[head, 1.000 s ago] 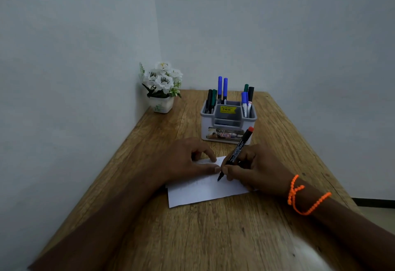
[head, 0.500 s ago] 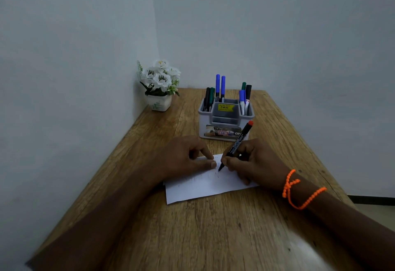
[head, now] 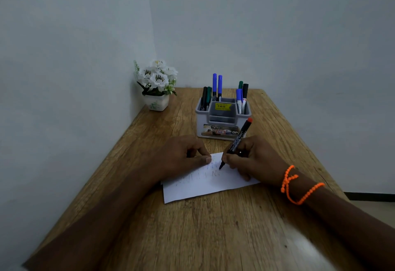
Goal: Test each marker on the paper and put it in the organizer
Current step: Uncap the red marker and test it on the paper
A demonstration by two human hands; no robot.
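Observation:
A white sheet of paper (head: pixel 205 187) lies on the wooden table (head: pixel 192 228), with faint scribbles near its top edge. My left hand (head: pixel 183 157) presses down on the paper's upper left part, fingers curled. My right hand (head: pixel 254 159) grips a black marker with a red end (head: pixel 239 140), its tip touching the paper. Behind the paper stands a grey organizer (head: pixel 222 121) holding several markers: black and green ones on its left, two blue ones at the back, and blue, green and black ones on its right.
A small white pot of white flowers (head: pixel 157 84) stands in the back left corner against the wall. Walls close the table's left and back sides. An orange beaded band (head: pixel 297 185) circles my right wrist. The table's right edge drops to the floor.
The marker tip has moved slightly across the top of the paper, leaving more marks. My left hand stays on the paper. The view has shifted a little.

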